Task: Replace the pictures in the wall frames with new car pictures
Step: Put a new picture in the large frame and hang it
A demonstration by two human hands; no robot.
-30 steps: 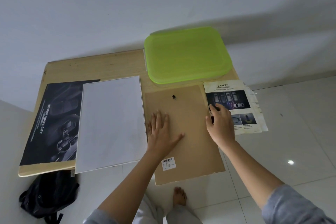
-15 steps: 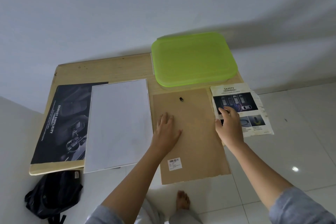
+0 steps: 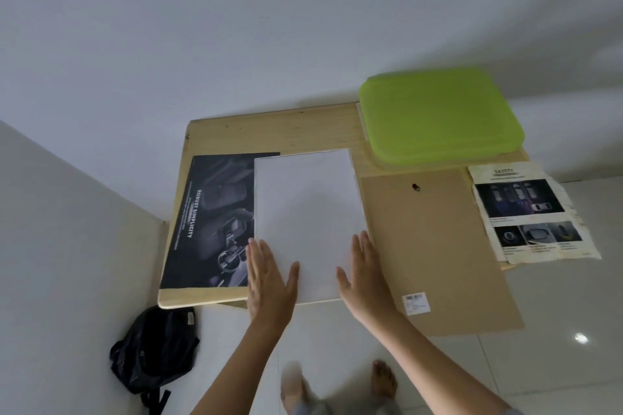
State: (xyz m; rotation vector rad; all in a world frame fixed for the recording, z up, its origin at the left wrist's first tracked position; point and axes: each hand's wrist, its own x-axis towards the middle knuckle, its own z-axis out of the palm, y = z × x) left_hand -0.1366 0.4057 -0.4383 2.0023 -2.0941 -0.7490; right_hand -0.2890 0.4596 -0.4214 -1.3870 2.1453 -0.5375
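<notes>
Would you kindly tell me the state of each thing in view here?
Sheet, flat, blank side up.
Poster, flat, partly under the sheet.
Board, flat, overhanging the table.
Leaflet, creased, print up.
Green lid, lying flat.
Backpack, slumped on floor.
Left hand, open, at sheet's edge.
Right hand, open, at sheet's edge.

A white sheet (image 3: 303, 212) lies flat on the bench (image 3: 303, 131), overlapping a dark car poster (image 3: 215, 212) (lettered "ROBUST SIMPLICITY") at its left. To its right, a brown backing board (image 3: 435, 246) overhangs the near edge, beside a creased car leaflet (image 3: 529, 212).
</notes>
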